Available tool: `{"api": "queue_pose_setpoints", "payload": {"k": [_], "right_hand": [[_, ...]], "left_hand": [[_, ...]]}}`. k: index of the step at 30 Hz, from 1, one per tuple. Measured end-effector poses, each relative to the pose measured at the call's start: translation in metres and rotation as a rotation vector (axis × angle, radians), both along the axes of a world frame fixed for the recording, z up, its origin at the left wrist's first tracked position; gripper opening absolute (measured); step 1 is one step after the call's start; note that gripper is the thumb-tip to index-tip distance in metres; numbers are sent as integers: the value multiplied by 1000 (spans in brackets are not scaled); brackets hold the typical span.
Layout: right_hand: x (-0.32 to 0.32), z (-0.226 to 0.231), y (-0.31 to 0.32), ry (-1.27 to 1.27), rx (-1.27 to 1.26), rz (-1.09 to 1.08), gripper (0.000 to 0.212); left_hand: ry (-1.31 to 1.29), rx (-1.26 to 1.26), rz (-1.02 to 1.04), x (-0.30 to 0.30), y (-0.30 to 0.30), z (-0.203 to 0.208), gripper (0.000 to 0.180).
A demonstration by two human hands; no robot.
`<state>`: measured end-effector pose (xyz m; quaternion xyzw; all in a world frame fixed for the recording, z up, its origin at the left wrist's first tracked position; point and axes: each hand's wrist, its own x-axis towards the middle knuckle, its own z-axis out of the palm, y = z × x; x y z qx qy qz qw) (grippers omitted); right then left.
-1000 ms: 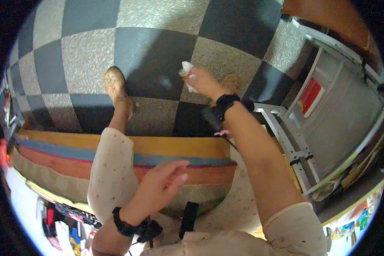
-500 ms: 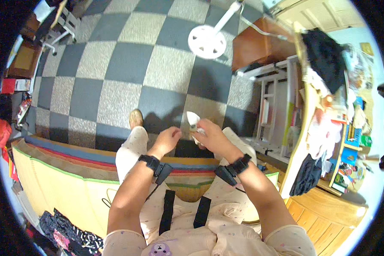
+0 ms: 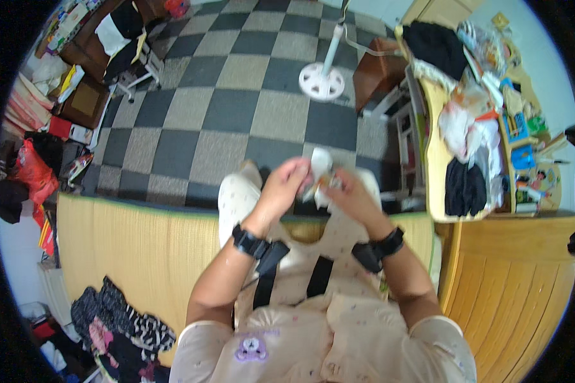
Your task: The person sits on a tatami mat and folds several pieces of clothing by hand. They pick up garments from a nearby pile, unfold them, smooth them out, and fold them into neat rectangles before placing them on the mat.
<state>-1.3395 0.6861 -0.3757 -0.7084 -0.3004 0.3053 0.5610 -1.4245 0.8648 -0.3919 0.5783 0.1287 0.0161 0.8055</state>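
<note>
Our left hand (image 3: 282, 190) has swung in to meet the right hand (image 3: 356, 199) since half a second ago, and our view takes in more of the room. We hold a crumpled white scrap (image 3: 320, 161) between the two, above the front of our lap. Our right hand is partly closed, fingers curled on the scrap; our left is half-curled at its other side, though blur means we cannot tell whether it grips.

Our spotted trousers (image 3: 234, 199) flank the hands. Beyond stands a white round-footed stand (image 3: 321, 83), near a brown box (image 3: 378, 71). To our right, a table (image 3: 436, 196) bears a black cloth (image 3: 464, 189).

Behind our hands runs the edge of a straw mat (image 3: 140, 246); ahead, checkered floor (image 3: 227, 115) stretches between the stand and a chair (image 3: 148, 69) at left.
</note>
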Motion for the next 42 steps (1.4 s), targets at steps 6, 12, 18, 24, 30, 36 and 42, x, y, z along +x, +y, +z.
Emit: {"api": "queue_pose_setpoints", "payload": {"k": [6,12,18,24,30,36,42], "right_hand": [[-18,40,-14,137,88,-53,24],[-27,48,-30,145,72,-10,25],[-29,51,-41,294,196,-167,25],[-21,53,-40,20,146,-121,23],[-22,52,-17,-489,193,-108,18],[-17,57,-12,-736,120,-80,21],[-11,51,-7,-675,105,-90,25]], "left_hand": [[53,-2,-1,-11,-20,47,34],[16,12,-17,-10,-39,55,27],[37,-96,153,-2,-40,52,18],[94,360,158,-14,-32,48,29],[55,314,174,-16,-15,25,25],[95,393,260,-7,7,16,29],[-100,659,40,-14,-8,32,35]]}}
